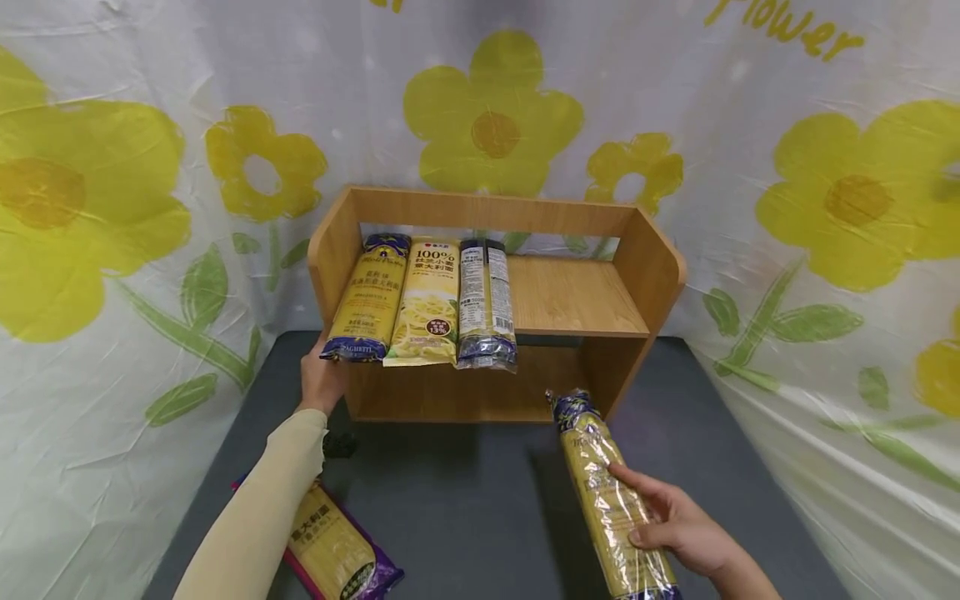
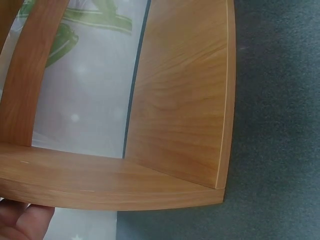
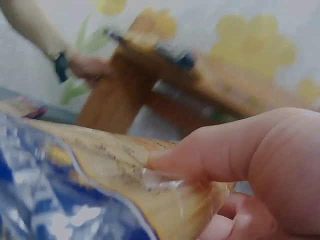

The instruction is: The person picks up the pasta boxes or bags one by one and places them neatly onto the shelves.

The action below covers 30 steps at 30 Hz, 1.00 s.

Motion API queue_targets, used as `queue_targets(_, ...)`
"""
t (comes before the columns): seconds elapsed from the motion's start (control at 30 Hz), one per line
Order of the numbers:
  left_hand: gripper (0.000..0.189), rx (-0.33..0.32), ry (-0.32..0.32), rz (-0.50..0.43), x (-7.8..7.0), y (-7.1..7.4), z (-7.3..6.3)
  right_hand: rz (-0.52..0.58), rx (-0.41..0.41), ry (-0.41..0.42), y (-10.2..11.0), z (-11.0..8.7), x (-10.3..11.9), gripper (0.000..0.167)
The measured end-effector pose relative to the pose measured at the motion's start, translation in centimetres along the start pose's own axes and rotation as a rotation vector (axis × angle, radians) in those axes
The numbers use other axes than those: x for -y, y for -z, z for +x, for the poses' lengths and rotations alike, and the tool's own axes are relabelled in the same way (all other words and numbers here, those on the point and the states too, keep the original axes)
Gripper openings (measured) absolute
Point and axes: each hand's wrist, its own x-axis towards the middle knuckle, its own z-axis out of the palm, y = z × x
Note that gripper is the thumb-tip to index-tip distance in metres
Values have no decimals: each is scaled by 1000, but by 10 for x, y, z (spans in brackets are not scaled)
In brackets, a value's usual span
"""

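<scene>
My right hand (image 1: 678, 521) grips a long clear-and-blue spaghetti packet (image 1: 603, 492), thumb on one side and fingers on the other. The packet tilts, its far end close before the shelf's lower right opening. In the right wrist view the thumb (image 3: 215, 145) presses the wrapper, whose blue end is near the camera. My left hand (image 1: 322, 379) holds the left side panel of the wooden shelf (image 1: 577, 296); its fingers (image 2: 35, 220) show at the panel's outer face in the left wrist view. Part of that hand is hidden.
On the upper shelf lie a yellow-and-blue spaghetti packet (image 1: 367, 300), a cream pasta packet (image 1: 426, 300) and a dark-edged pasta packet (image 1: 486, 300), side by side. A purple-edged pasta packet (image 1: 333, 546) lies on the dark table (image 1: 472, 508), partly behind my left forearm. A flowered curtain (image 1: 720, 200) hangs behind.
</scene>
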Motion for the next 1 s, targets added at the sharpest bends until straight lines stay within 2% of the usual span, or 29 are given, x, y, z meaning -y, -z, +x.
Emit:
queue_targets(0.17,49,-10,19,-9,0,5,4,52,53,71,7,12,56,78)
queue_targets(0.33,50,-10,29,-10,-1,9,7,106,62,11,16,44,101,82)
queue_targets(0.4,49,-12,30,-10,-1,9,7,69,23,-20,20,62,113,80)
queue_targets(0.57,49,-9,43,-18,3,9,1,-99,-141,-97,30,114,120,78)
queue_targets(0.77,49,-6,24,-29,6,2,-3,-207,-324,-251,39,174,118,85)
queue_targets(1.0,45,-16,-12,-1,1,0,-1,-297,-364,-343,44,224,129,84)
